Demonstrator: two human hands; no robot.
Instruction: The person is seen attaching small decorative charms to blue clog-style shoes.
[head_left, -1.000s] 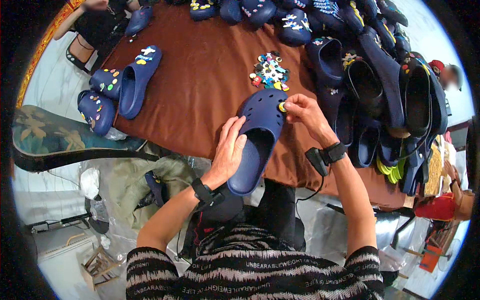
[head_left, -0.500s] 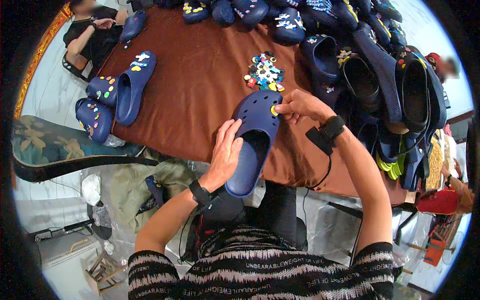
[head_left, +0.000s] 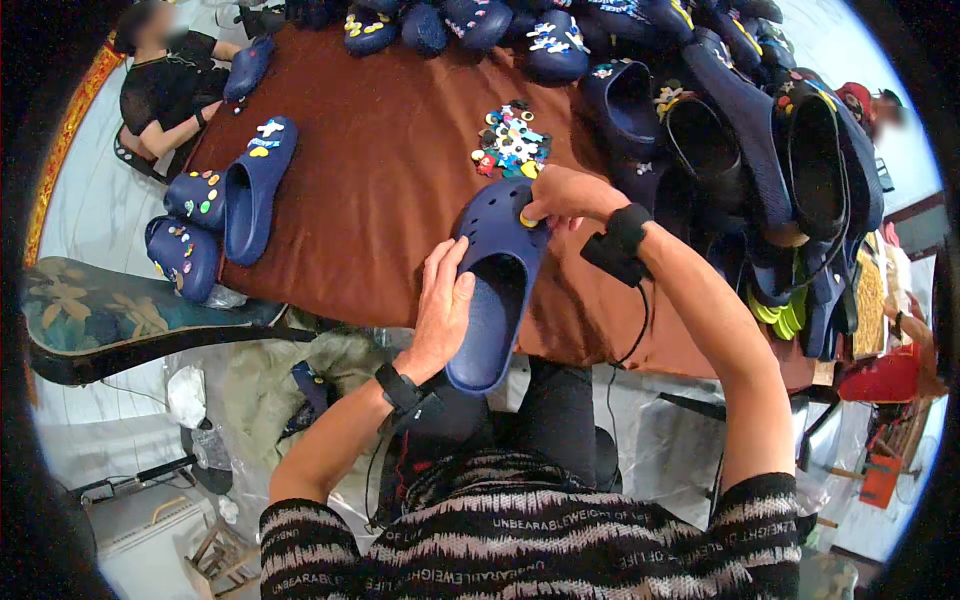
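At table edge (head_left: pixel 600 345) | clog (head_left: pixel 495 285) overhangs | left hand (head_left: pixel 440 315) grips | right hand (head_left: pixel 560 195) presses

A brown tablecloth (head_left: pixel 380 190) covers the table. A pile of small coloured charms (head_left: pixel 511 143) lies on it, centre far. At the left edge sit three decorated blue clogs (head_left: pixel 250 195), side by side. A row of decorated blue clogs (head_left: pixel 470 22) lines the far edge. A heap of dark blue clogs (head_left: pixel 760 150) occupies the right side, some stacked. A person in black (head_left: pixel 165 85) sits at the far left corner. A patterned chair (head_left: pixel 120 315) stands near left.
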